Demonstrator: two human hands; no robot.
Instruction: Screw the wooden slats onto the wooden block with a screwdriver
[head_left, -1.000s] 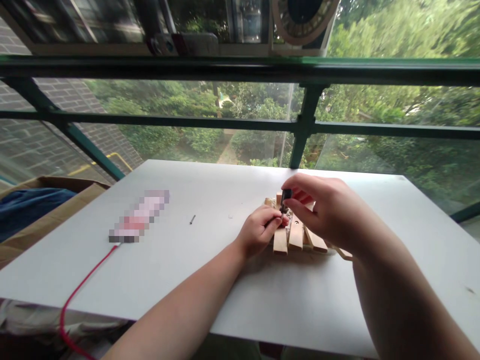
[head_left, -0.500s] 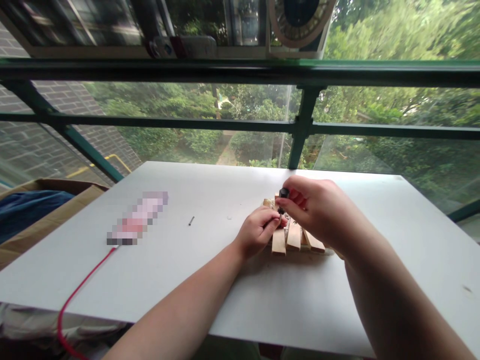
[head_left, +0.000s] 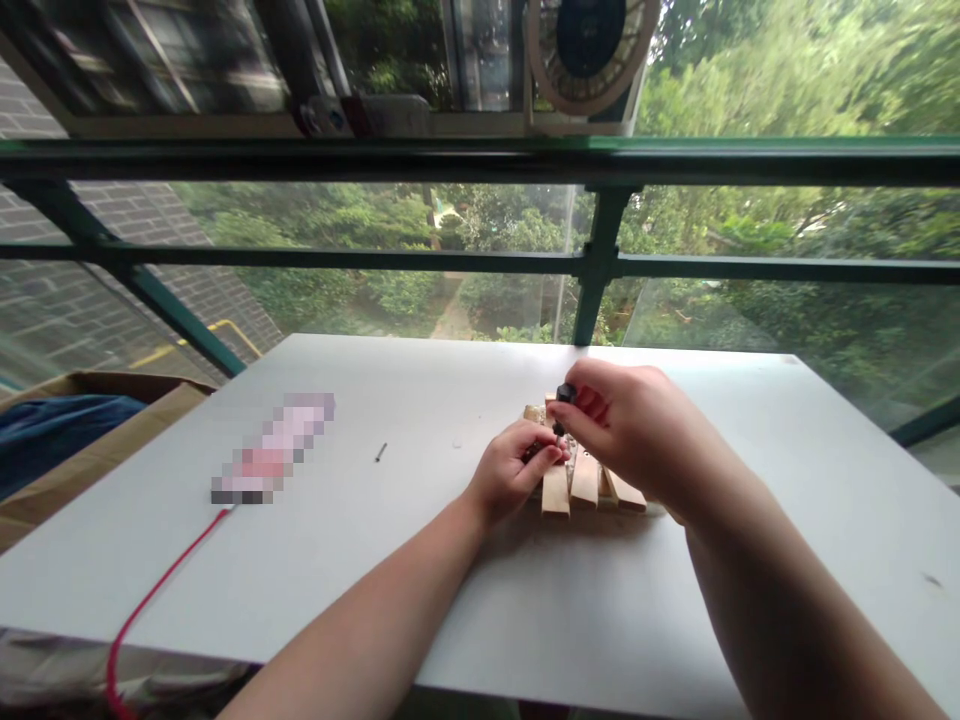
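From the head view, the right hand (head_left: pixel 630 435) pinches a small black tool (head_left: pixel 564 396) upright over the wooden slats (head_left: pixel 585 482) mid-bench (head_left: pixel 420 560), while the left hand (head_left: pixel 514 470) closes its grip on something small beside the tip, where a slipping tool could jab those fingers.

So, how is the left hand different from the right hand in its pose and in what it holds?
The right hand is raised above the wooden slats and grips a small black tool that points down; the left hand lies low, beside the slats, pinching something small and dark at the tool's tip. The right hand is nearer the window; the left hand is nearer the loose screw on the white table. Both meet at the slats.
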